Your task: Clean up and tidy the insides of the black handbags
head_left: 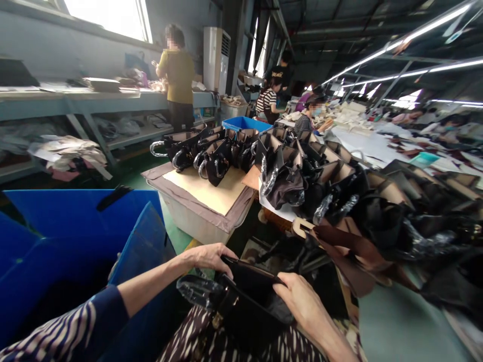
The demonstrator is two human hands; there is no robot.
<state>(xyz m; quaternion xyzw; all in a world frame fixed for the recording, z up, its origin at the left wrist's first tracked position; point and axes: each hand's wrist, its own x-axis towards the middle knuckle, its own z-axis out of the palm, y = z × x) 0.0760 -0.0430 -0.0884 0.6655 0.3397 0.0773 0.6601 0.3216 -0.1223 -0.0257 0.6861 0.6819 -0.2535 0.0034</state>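
A black handbag [249, 311] rests on my lap with its mouth upward, and its dark inside partly shows. Clear plastic wraps its handle [198, 291], which hangs out to the left. My left hand [211, 257] grips the far left corner of the bag's rim, thumb inside and fingers over the edge. On the right side of the rim, my right hand [300, 299] is closed, the edge pinched between thumb and fingers. A small metal fitting [217, 320] shows on the near left side of the bag. The bag's underside is hidden.
Blue bins [139, 246] stand close on my left. Ahead, several black handbags [217, 163] sit on a covered white tub [192, 218]. More handbags [335, 171] crowd the table at right, beside brown leather pieces [350, 241]. Several people work farther back, one [177, 75] standing at a bench.
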